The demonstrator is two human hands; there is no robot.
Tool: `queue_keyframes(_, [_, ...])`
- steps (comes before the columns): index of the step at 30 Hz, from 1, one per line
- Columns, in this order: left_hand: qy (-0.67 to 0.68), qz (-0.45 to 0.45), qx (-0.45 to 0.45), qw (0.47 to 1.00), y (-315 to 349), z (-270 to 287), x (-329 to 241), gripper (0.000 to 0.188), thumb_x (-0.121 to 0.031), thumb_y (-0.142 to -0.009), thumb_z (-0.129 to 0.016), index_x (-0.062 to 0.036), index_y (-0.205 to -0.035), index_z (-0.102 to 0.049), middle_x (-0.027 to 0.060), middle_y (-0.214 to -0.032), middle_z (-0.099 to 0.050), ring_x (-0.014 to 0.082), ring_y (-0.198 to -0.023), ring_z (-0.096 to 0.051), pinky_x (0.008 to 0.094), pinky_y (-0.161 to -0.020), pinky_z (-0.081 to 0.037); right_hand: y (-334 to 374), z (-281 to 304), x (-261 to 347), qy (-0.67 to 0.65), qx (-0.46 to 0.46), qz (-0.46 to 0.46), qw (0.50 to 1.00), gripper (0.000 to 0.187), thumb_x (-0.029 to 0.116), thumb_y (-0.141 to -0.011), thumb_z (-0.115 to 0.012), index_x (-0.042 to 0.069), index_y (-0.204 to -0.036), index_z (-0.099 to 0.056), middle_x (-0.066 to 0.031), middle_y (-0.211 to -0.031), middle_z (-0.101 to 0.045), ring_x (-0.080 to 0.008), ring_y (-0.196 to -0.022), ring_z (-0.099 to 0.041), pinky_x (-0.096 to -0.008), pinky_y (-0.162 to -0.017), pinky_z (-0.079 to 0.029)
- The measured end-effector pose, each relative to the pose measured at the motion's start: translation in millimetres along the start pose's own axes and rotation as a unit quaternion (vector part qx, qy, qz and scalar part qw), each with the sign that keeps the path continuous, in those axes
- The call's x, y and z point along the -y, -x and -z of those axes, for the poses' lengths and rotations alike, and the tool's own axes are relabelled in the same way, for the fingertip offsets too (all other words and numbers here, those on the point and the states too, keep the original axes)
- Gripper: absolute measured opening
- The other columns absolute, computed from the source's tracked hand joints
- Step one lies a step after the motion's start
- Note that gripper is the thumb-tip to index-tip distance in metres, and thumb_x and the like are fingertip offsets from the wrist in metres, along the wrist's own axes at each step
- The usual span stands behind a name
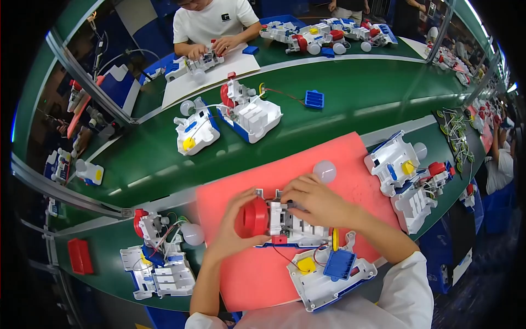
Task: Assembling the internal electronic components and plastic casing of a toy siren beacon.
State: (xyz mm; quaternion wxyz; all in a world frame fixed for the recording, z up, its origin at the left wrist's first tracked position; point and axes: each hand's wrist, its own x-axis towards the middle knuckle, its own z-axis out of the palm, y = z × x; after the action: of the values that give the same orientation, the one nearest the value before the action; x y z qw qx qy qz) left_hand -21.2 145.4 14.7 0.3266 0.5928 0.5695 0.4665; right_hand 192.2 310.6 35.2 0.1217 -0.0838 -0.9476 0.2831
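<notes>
Lying nearest the person's body, an open white plastic half-shell (313, 288) with blue edging holds a rectangular blue plastic box (339, 265). Just beyond, a white plastic assembly (276, 216) sits on a flat salmon-pink mat (246, 290) over the green counter (104, 241). The left hand (233, 233) clamps the assembly's round red plastic part (255, 216) between thumb and fingers; the right hand (312, 200) rests bent fingers on the white body, though whether they pinch anything I cannot tell. A translucent white ball (325, 171) lies just past the right hand. Farther off, a long green belt (339, 126) carries more white shells (255, 118).
</notes>
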Motion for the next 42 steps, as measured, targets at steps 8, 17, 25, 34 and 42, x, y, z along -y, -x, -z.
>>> queue_keyframes(8, [0.031,-0.109,0.025,0.993,18,-3,-15,0.080,-0.009,-0.062,-0.089,-0.0078,-0.135,-0.054,0.0185,-0.145,-0.046,0.0350,-0.135,-0.045,0.0464,-0.111,-0.038,-32,7,-19,-0.317,0.088,0.056,0.943,0.057,0.001,-0.085,-0.063,0.007,-0.140,-0.052,-0.0115,-0.123,-0.063,-0.0237,-0.115,-0.059,-0.0380,-0.101,-0.045])
queue_keyframes(17, [0.253,-0.009,-0.060,0.966,25,-1,25,0.085,-0.027,-0.074,-0.083,0.0024,-0.143,-0.043,0.0177,-0.141,-0.050,0.0296,-0.133,-0.048,0.0425,-0.112,-0.036,-46,-10,-19,-0.270,0.106,0.007,0.957,0.043,0.001,-0.086,-0.068,0.010,-0.128,-0.066,-0.0075,-0.112,-0.070,-0.0166,-0.100,-0.064,-0.0301,-0.087,-0.051])
queue_keyframes(25, [0.346,0.007,-0.165,0.923,22,-10,41,0.080,-0.025,-0.077,-0.079,-0.0009,-0.144,-0.043,0.0142,-0.141,-0.049,0.0257,-0.131,-0.049,0.0389,-0.111,-0.039,-6,-24,-6,-0.042,-0.067,-0.047,0.996,0.013,0.013,-0.079,-0.072,0.000,-0.084,-0.072,-0.0131,-0.100,-0.064,-0.0330,-0.102,-0.057,-0.0418,-0.090,-0.048])
queue_keyframes(34, [0.191,0.036,-0.214,0.957,9,-30,32,0.050,-0.012,-0.088,-0.068,-0.0002,-0.135,-0.052,0.0115,-0.129,-0.057,0.0209,-0.122,-0.053,0.0338,-0.103,-0.042,36,-65,85,0.053,-0.060,-0.041,0.996,0.010,0.017,-0.083,-0.069,0.009,-0.078,-0.070,-0.0134,-0.115,-0.056,-0.0306,-0.119,-0.046,-0.0443,-0.098,-0.032])
queue_keyframes(42, [0.173,0.036,-0.190,0.966,16,-24,40,0.054,-0.012,-0.089,-0.068,0.0002,-0.139,-0.050,0.0118,-0.128,-0.059,0.0193,-0.119,-0.056,0.0333,-0.102,-0.043,1,0,49,-0.246,-0.029,-0.267,0.931,0.022,0.011,-0.087,-0.064,0.002,-0.106,-0.064,-0.0105,-0.100,-0.073,-0.0260,-0.105,-0.066,-0.0407,-0.084,-0.051])
